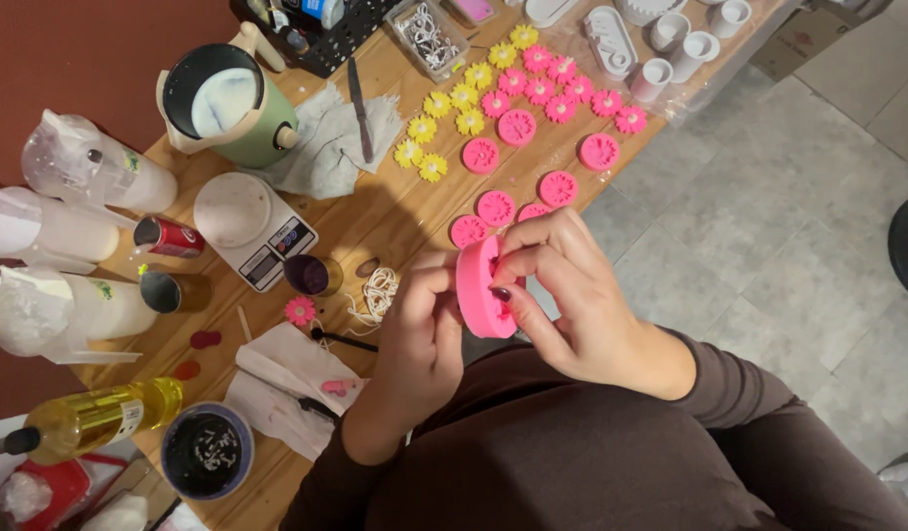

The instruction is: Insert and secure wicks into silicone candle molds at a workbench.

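Judging by the table, well along: two rows of finished flowers already laid out, one mould in hand not yet emptied, five more pink moulds waiting.

At 9 o'clock, three clear bags of white wax (pixel 75 172) lying against the red wall. Below them, at 8 o'clock, a bottle of yellow oil (pixel 100 418) on its side and a dark bowl (pixel 206 454) with pale specks inside. Toward 11 o'clock, a green melting pot (pixel 228 103) holding white liquid. Just right of the bags, a red can (pixel 169 237), then a kitchen scale (pixel 254 228) with a round white plate. Near the scale, a small purple cup (pixel 310 275), a coil of white wick (pixel 378 292), one loose pink flower (pixel 300 311), and a white cloth (pixel 287 388) at 7 o'clock.

At centre, left hand (pixel 420 344) curled, thumb and fingers pinching the near edge of the pink round mould (pixel 481 287), held on edge above the table's front edge. Right hand (pixel 572 305) pinching the far side, fingertips pressed into its face.

At 12 o'clock, yellow flowers (pixel 454 110) in a slanting row, pink flowers (pixel 562 93) beside them. Between those and the hands, spare pink moulds (pixel 518 182) lying flat. At 1 o'clock, white moulds and cups (pixel 670 44) near the table corner.

Nothing between the hands and the table; open wood left of the spare moulds.
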